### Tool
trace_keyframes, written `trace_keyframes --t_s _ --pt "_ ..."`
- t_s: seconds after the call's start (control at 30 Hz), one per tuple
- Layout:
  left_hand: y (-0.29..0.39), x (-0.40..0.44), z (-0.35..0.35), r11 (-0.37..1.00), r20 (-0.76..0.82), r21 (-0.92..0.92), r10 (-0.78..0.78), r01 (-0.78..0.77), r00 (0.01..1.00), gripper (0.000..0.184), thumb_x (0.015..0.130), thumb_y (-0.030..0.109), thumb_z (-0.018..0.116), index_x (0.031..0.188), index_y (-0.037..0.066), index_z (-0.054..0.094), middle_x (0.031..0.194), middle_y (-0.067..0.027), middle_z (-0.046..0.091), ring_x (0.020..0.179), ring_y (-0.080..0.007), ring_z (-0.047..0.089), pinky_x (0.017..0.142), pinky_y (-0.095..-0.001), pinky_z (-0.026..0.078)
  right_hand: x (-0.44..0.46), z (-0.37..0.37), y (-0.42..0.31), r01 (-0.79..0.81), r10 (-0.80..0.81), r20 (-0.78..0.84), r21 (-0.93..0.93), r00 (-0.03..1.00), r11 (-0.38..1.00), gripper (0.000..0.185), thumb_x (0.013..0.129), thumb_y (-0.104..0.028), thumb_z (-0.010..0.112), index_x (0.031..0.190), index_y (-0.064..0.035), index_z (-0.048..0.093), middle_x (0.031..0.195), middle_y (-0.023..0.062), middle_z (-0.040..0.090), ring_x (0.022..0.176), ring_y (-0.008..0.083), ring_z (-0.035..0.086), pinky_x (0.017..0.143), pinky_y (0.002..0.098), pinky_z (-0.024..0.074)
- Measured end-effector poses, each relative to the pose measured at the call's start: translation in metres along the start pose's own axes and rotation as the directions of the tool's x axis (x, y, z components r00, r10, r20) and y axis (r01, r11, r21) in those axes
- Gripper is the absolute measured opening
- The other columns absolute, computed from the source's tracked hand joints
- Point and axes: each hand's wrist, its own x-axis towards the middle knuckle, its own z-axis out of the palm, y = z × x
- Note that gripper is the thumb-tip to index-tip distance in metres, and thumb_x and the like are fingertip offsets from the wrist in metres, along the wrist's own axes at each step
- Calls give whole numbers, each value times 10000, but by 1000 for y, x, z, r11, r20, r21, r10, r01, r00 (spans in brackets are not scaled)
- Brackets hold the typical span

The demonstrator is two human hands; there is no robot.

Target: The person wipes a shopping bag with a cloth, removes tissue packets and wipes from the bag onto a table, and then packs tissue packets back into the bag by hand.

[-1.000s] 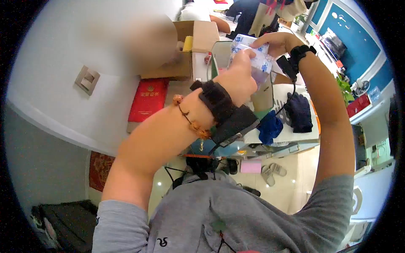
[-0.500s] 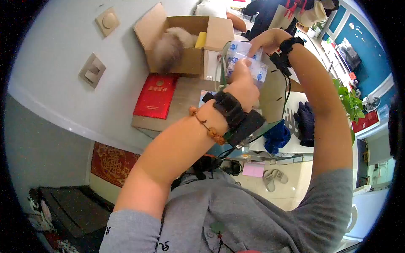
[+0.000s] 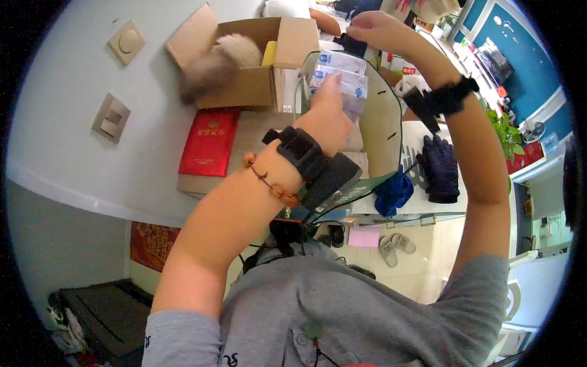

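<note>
Several white and blue plastic packs (image 3: 340,78), which look like tissue packs, stand in an open pale bag (image 3: 385,125) with a dark rim. My left hand (image 3: 333,119) reaches into this bag. One of its digits presses on the front pack and the others are hidden, the hand closed on that pack. Beyond the bag's far side is my right hand (image 3: 378,25), raised off the packs with its fingers bent together. Just below those fingers lies a small black thing (image 3: 351,44); whether they grip it is unclear.
Left of the bag stands an open cardboard box (image 3: 254,88) with something fluffy (image 3: 238,49) inside. A red certificate folder (image 3: 211,142) lies before it. Right of the bag are a blue cloth (image 3: 393,194) and a dark glove (image 3: 439,168). Slippers (image 3: 396,248) lie on the floor.
My right hand has left the packs and moved up and away to the bag's far side. My left hand stays at the packs. The whole view has shifted slightly.
</note>
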Motion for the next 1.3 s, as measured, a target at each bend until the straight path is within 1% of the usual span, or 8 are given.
trace_keyframes --t_s 0.1,0.23,0.5,0.77,0.97,1.07,1.2,1.3 --pt "4 -2 4 999 -11 28 17 -16 1000 418 976 355 428 1325 137 496 1361 -47 553 1196 -316 555 1070 -653 217 -28 21 -2 -379 312 215 505 925 776 480 901 -469 606 1126 -48 657 968 64 634 881 167 589 772 299 491" --pt "10 -23 8 999 47 36 -11 9 999 409 961 318 481 1309 104 462 1233 -112 595 1099 -286 580 942 -481 425 -66 51 -47 -521 395 464 852 793 46 491 922 -494 565 1213 -100 601 1050 84 655 938 202 625 809 343 509" --pt "77 -90 1 996 79 85 -12 5 997 680 923 223 558 1376 -155 219 1416 -308 372 1374 -390 323 1160 -490 249 -30 70 -41 -438 378 445 892 812 -109 417 994 -379 445 1239 -65 569 1169 97 654 1027 248 641 917 401 505" --pt "106 -92 -89 900 3 168 408 -403 913 398 889 122 605 1210 -74 474 1251 -226 535 1200 -311 533 1097 -406 395 -18 79 -38 -325 388 310 945 868 -29 395 955 -367 536 1144 -26 594 1101 112 651 969 247 636 883 382 519" --pt "101 -75 -212 850 -34 480 266 -218 963 414 910 183 625 1258 1 495 1222 -123 581 1188 -242 540 1033 -350 433 -51 39 10 -20 191 -61 918 980 397 444 900 -377 624 1211 -68 555 1107 67 541 1053 190 501 894 355 404" --pt "82 -61 -258 840 -56 536 136 -85 989 550 919 275 635 1373 50 419 1325 -105 507 1281 -244 448 1083 -359 357 -117 19 -40 291 163 -509 694 845 659 490 972 -344 490 1331 -11 516 1383 132 511 1307 228 469 1129 419 309" --pt "66 -46 -235 724 -10 688 72 -46 997 683 921 397 607 1465 94 327 1427 -102 415 1366 -230 323 1107 -353 269 -190 39 -135 142 -114 -88 730 990 669 446 962 -300 540 1271 21 535 1246 148 595 1184 249 561 998 376 431" --pt "65 -22 -217 634 112 766 26 -103 993 697 912 409 604 1457 66 336 1374 -113 469 1326 -220 365 1048 -327 304 -208 79 -156 34 -388 314 738 866 674 493 971 -338 552 1286 39 502 1229 174 589 1181 284 560 980 377 454"
